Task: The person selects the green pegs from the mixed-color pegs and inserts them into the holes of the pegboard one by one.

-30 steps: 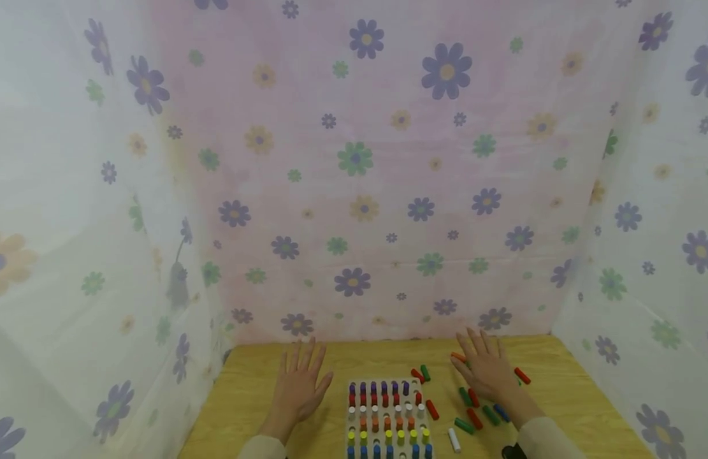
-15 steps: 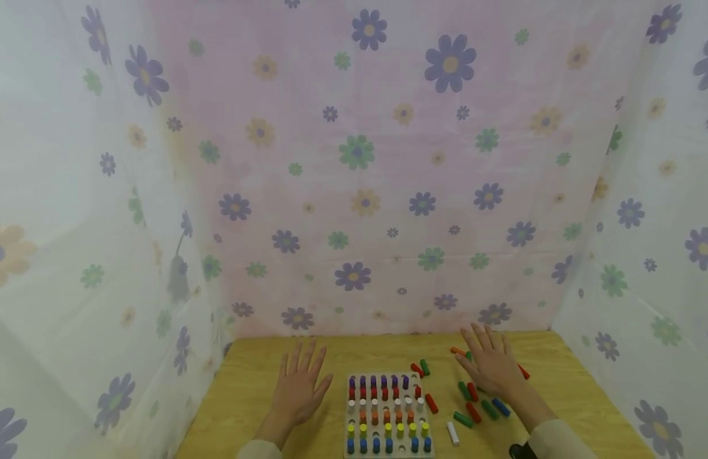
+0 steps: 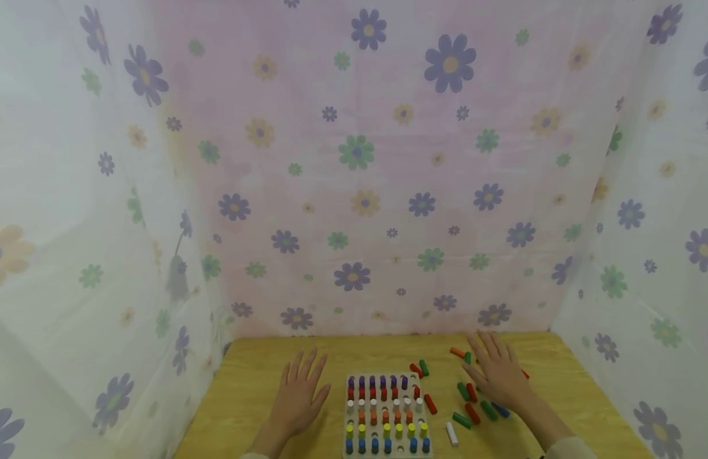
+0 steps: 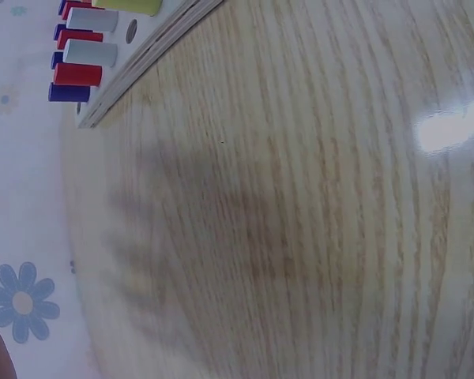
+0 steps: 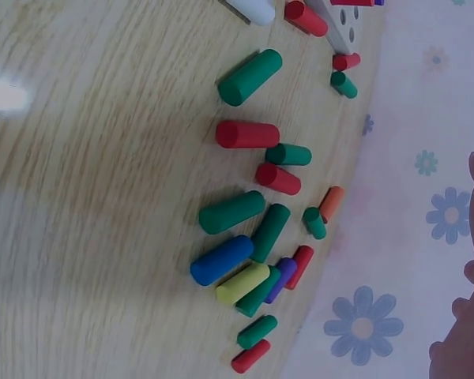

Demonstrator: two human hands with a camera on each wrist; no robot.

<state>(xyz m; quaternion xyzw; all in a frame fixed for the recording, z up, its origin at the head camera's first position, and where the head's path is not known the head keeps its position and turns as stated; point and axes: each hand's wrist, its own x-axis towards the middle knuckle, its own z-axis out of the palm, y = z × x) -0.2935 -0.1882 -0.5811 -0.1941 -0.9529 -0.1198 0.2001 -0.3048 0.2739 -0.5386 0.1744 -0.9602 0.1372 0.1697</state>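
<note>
My left hand [image 3: 296, 398] is held over the table left of a pegboard [image 3: 401, 440], fingers spread and nothing in it. Rows of purple, red, white, orange, yellow and blue pegs stand in the board, with some bare holes. On the other side, my right hand [image 3: 499, 376] hovers with outstretched fingers above loose pegs, partly hiding them. Among these are a white peg [image 3: 452, 434], a blue peg [image 5: 221, 260], a yellow peg [image 5: 243, 283], an orange peg [image 5: 332, 202] and several red and green ones. Only edges of the hands show in the wrist views.
The wooden table [image 3: 245, 363] is enclosed by flower-print sheeting [image 3: 354, 191] at the back and both sides. A red peg [image 3: 431, 403] lies close to the board's right edge. A red and a green peg [image 3: 424, 368] lie near its far right corner.
The head view has tipped down slightly since the first frame. My right hand has shifted a little to the right, and the left has dropped slightly. The pegs stay in place.
</note>
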